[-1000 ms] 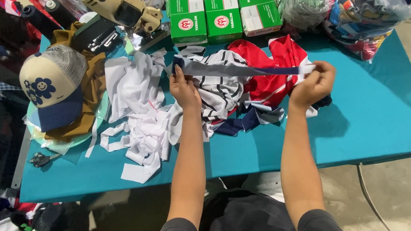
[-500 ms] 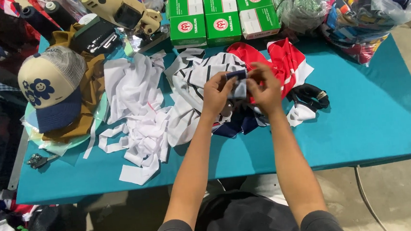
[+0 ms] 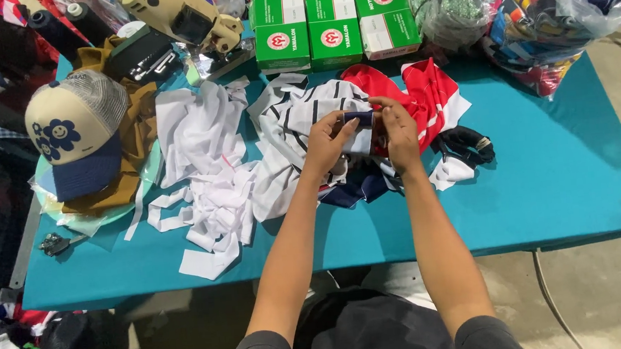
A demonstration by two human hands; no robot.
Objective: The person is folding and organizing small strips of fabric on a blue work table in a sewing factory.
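My left hand (image 3: 329,142) and my right hand (image 3: 397,125) meet above a heap of cloth on a teal table (image 3: 547,178). Between their fingertips they pinch a small folded dark blue strip of fabric (image 3: 360,117). Under the hands lie a white cloth with dark stripes (image 3: 298,116), a red and white cloth (image 3: 422,88) and a dark navy piece (image 3: 359,185). A pile of white fabric scraps (image 3: 203,175) lies to the left of my left hand.
Three green and white boxes (image 3: 333,26) stand at the back. A tan and blue cap (image 3: 74,130) rests on brown cloth at left, near a beige machine (image 3: 180,15). Clear bags of coloured items (image 3: 549,15) sit back right. A black strap (image 3: 467,144) lies right of the hands.
One second ago my hands held the dark strip stretched wide apart. They came together at the middle, and the strip is now folded small between the fingertips.
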